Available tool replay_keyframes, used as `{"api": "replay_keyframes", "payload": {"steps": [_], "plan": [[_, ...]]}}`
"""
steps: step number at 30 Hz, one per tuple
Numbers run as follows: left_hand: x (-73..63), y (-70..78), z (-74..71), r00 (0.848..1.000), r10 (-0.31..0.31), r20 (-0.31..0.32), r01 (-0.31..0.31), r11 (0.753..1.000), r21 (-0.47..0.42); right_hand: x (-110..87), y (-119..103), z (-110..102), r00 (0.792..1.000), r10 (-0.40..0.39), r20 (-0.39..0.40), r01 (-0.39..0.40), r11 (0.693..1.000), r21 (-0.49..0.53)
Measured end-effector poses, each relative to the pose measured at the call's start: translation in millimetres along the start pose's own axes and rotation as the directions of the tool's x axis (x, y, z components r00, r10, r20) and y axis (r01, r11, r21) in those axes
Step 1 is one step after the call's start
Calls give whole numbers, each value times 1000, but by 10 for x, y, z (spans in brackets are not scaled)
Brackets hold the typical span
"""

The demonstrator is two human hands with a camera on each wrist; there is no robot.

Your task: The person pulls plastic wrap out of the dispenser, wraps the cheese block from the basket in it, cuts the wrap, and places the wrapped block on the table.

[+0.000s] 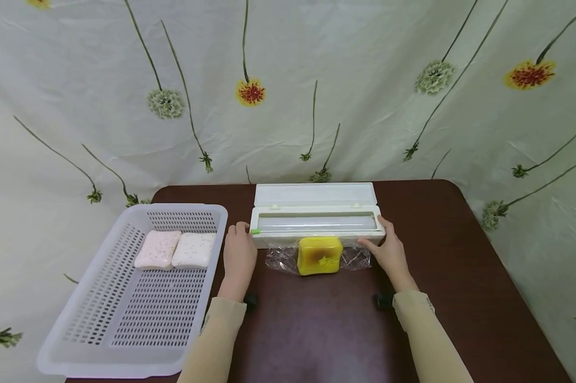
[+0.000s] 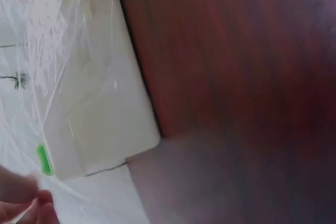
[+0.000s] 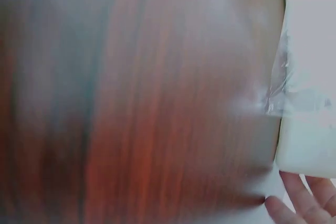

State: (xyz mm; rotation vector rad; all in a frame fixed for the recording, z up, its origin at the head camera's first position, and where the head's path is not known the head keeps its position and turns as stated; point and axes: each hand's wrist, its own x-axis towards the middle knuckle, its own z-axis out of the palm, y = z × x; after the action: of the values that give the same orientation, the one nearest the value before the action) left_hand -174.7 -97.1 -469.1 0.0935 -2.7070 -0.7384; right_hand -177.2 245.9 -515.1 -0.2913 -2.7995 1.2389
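A white cling film dispenser (image 1: 317, 239) lies across the far part of the table with its lid raised. Inside its window sits a film roll (image 1: 317, 223), and a green slider (image 2: 45, 159) is at the left end. In front is a yellow toast-shaped block (image 1: 319, 256) with a browned middle; clear film (image 1: 282, 259) spreads out on both sides of it. My left hand (image 1: 240, 252) is at the dispenser's left end, fingers bent and bunched near the slider; I cannot tell whether they pinch anything. My right hand (image 1: 388, 252) touches the right end, thumb apart from the fingers.
A white slotted basket (image 1: 219, 229) stands at the left of the dark table (image 1: 460, 298). It holds a pink speckled slab (image 1: 157, 250) and a white speckled slab (image 1: 192, 250) side by side. A flower-print cloth (image 1: 364, 106) hangs behind the table.
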Motion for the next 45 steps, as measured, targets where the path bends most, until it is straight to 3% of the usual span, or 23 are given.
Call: {"api": "replay_keyframes", "payload": {"steps": [3,7,11,15,19,24,28,32,38,42,45], "plan": [[-106,17,54,999,-49,0,49,993,-111,-33,-13,12,1000,-21,-11,21,1000,-1],[-234,34,137,989,-114,92,130,972,-197,-81,-44,50,998,-24,-52,23,1000,-19],[-288,25,218,962,-180,207,234,933,-273,-138,-84,117,989,2,-146,-5,1000,-20],[-289,13,289,935,-207,288,306,881,-362,-195,-120,200,959,29,-280,-26,1000,15],[-276,15,348,924,-234,303,352,831,-431,-238,-154,260,928,94,-361,-79,995,57],[-265,14,390,924,-256,283,367,796,-481,-283,-186,283,934,185,-306,-156,981,118],[-269,14,403,930,-258,263,357,807,-471,-305,-183,278,945,215,-245,-173,968,182],[-288,10,414,939,-235,249,329,823,-463,-315,-176,274,953,191,-236,-133,961,241],[-291,13,417,965,-171,199,250,831,-497,-315,-141,267,957,54,-284,31,957,288],[-284,-13,436,976,-149,161,211,839,-502,-347,-148,231,953,-64,-297,167,928,334],[-287,-37,450,981,-125,145,180,862,-474,-386,-174,195,951,-122,-283,224,906,360]]}}
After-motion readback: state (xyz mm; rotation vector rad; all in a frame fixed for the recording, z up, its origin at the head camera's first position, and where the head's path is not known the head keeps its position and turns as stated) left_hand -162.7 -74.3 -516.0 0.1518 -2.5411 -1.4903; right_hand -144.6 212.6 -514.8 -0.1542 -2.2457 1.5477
